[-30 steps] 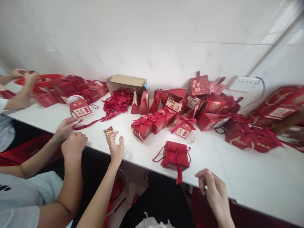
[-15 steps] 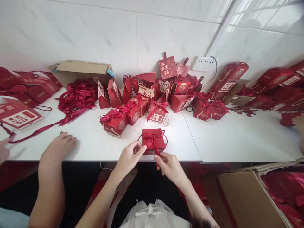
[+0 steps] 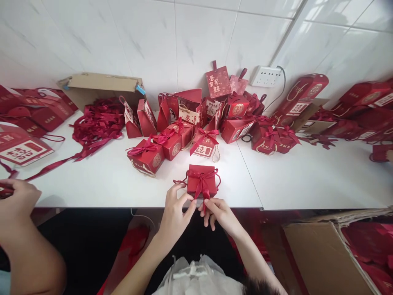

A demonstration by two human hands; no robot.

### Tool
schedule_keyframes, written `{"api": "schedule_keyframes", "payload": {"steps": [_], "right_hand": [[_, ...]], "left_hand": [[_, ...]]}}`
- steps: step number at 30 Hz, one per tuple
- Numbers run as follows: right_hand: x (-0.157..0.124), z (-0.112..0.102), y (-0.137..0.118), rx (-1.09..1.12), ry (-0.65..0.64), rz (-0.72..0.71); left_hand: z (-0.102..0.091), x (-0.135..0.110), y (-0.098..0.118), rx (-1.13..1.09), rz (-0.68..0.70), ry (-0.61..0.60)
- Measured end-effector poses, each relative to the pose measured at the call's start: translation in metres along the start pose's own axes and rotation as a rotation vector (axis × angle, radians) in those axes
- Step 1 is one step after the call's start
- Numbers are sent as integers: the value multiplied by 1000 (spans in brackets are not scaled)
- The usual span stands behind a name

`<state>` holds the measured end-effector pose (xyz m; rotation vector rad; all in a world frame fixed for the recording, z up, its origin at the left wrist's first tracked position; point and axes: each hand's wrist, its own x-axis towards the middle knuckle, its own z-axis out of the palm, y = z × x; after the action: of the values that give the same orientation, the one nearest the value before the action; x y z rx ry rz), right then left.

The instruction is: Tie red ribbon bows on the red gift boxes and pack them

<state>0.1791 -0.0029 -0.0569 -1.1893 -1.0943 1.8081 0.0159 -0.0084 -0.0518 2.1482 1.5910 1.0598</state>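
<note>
A small red gift box (image 3: 202, 181) with a red ribbon bow (image 3: 203, 181) and a cord handle sits near the front edge of the white table (image 3: 307, 180). My left hand (image 3: 175, 209) and my right hand (image 3: 216, 211) meet just below the box. Both pinch the hanging tails of its ribbon, fingers closed on them. Behind the box stand several finished red boxes with bows (image 3: 159, 149).
A heap of loose red ribbons (image 3: 98, 125) lies left of centre before a brown carton (image 3: 101, 88). Another person's hand (image 3: 16, 200) works at the far left. An open cardboard box (image 3: 325, 254) sits below the table at right. A wall socket (image 3: 265, 76) is behind.
The view swung right and steadied. My hands came from apart to the ribbon-tied box and took hold of its ribbon tails. The neighbour's hand drew back to the far left.
</note>
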Motion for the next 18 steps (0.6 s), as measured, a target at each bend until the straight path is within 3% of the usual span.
{"api": "schedule_keyframes", "payload": {"steps": [3, 8, 9, 13, 15, 18], "right_hand": [[-7, -7, -9, 53, 49, -31], [-13, -19, -18, 69, 111, -50], [-13, -20, -18, 71, 113, -47], [-11, -21, -16, 73, 109, -30], [-9, -21, -12, 42, 108, -25], [-9, -26, -5, -65, 126, -13]], "left_hand": [[-19, 7, 3, 44, 22, -17], [-50, 52, 8, -33, 92, 221], [-49, 63, 8, -76, 120, 177], [-26, 92, 1, -203, 164, -223], [-13, 94, -2, -218, 118, -304], [-4, 89, -5, -250, 52, -317]]}}
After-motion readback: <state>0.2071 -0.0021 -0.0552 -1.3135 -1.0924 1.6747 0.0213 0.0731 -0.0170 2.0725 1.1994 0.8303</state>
